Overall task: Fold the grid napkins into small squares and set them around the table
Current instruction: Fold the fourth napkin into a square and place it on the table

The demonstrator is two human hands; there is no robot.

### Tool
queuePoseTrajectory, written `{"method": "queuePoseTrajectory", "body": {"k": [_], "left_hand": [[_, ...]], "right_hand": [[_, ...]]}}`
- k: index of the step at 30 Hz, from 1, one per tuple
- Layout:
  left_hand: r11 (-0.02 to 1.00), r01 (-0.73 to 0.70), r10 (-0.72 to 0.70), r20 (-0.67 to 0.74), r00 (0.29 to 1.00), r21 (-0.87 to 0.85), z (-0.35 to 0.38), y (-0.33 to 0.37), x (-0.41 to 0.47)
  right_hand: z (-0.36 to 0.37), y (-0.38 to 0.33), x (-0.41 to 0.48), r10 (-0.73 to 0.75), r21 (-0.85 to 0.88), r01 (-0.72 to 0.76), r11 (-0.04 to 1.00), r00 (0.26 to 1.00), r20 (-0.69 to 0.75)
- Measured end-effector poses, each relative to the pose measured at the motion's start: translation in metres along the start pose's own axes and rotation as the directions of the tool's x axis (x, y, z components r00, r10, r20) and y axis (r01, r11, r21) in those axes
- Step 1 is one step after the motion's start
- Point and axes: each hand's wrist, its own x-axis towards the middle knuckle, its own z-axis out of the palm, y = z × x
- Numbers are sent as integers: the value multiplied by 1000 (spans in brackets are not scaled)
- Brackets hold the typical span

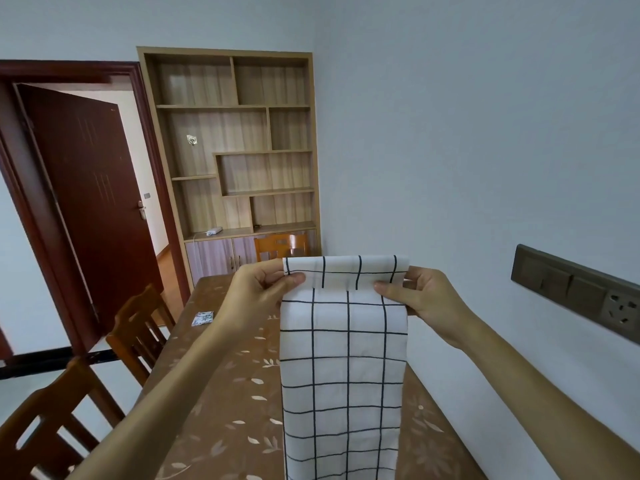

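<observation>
A white napkin with a dark grid (pixel 344 362) hangs as a long narrow strip above the table (pixel 228 393). Its top edge is held up in the air and folded over toward me. My left hand (pixel 259 292) pinches the upper left corner between thumb and fingers. My right hand (pixel 420 294) pinches the upper right corner the same way. The strip's lower end runs out of view at the bottom.
The table has a brown cloth with a leaf pattern. A small packet (pixel 202 318) lies near its far left edge. Wooden chairs stand at the left (pixel 138 336) (pixel 48 424) and at the far end (pixel 280 245). A wall with a socket strip (pixel 575 289) runs along the right.
</observation>
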Motion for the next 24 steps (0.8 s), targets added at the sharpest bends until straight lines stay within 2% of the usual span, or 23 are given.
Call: {"method": "queuePoseTrajectory", "body": {"k": [7,11,17,21,24], "left_hand": [[988,59,-50,66,997,-145,-2,-2,0],[959,139,-126,66,990,-247,-6,2,2],[935,195,-208,-12,978,-296,-6,-1,3],[963,129,-142,-38,989,-237,-1,4,1],[964,119,-137,-60,989,-240,2,3,2]], "right_hand": [[-3,1,1,-33,88,33,996,999,-2],[-7,0,3,-55,117,53,992,998,9],[-11,2,3,-95,169,90,981,995,21],[-12,5,4,-115,267,92,959,991,71],[-12,11,5,-14,167,0,986,997,81]]}}
